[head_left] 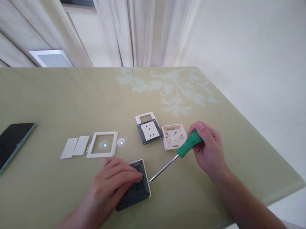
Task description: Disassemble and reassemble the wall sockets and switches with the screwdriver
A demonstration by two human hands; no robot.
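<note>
My right hand [207, 146] is closed around the green handle of a screwdriver [189, 143]. Its metal shaft slants down to the left, and the tip meets the right edge of a wall switch panel [133, 195] with a dark grey body and a white rim. On top of that panel, my left hand [115, 180] presses with its fingers close together, hiding part of the dark face. Beyond the hands, a socket insert [150, 130] with a dark frame lies partly over a white cover frame [145, 117]. Beside it sits an open white mounting box [173, 136].
To the left lie another white frame [115, 145] and two white plates [69, 147] [81, 145]. A dark phone [11, 144] rests at the far left of the table [66, 98]. The table's right edge slants past my right arm; curtains [151, 26] hang behind.
</note>
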